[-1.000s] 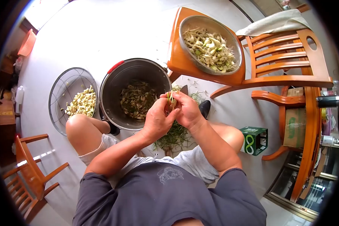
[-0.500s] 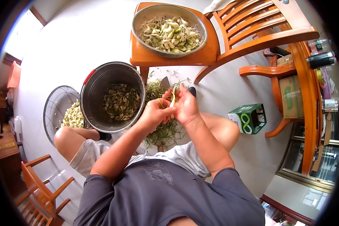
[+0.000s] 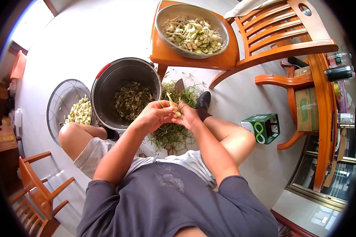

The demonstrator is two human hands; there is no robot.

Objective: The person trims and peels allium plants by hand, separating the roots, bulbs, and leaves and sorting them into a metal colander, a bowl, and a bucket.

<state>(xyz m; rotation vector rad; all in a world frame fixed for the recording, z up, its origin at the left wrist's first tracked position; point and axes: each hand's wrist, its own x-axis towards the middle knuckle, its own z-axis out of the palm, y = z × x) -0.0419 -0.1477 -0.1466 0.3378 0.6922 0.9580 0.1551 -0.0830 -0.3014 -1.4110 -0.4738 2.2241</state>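
In front of my lap, my two hands meet around a pale onion-like bulb (image 3: 174, 108) with a thin green-yellow stem. My left hand (image 3: 151, 115) pinches it between thumb and fingers. My right hand (image 3: 188, 117) is curled against its other side, its fingers partly hidden. Below them a pile of green trimmings (image 3: 171, 136) lies on the floor, with a flat dark blade (image 3: 179, 85) standing among it. Left of my hands is a dark bucket (image 3: 124, 64), its bottom covered with brownish-green scraps. Trimmed white bulbs (image 3: 80, 110) lie in a wire basket (image 3: 56, 98).
Ahead, a wooden chair (image 3: 209, 63) bears a metal colander (image 3: 162, 36) full of rooted bulbs. On the right are a green box (image 3: 261, 128), a second chair (image 3: 281, 80) and a wooden table (image 3: 324, 126). Another chair (image 3: 39, 185) is at lower left.
The view has shifted, moving the surroundings slightly right. My right hand has gone from an open palm under the bulb to curled fingers around it. The bulb has turned between my hands.
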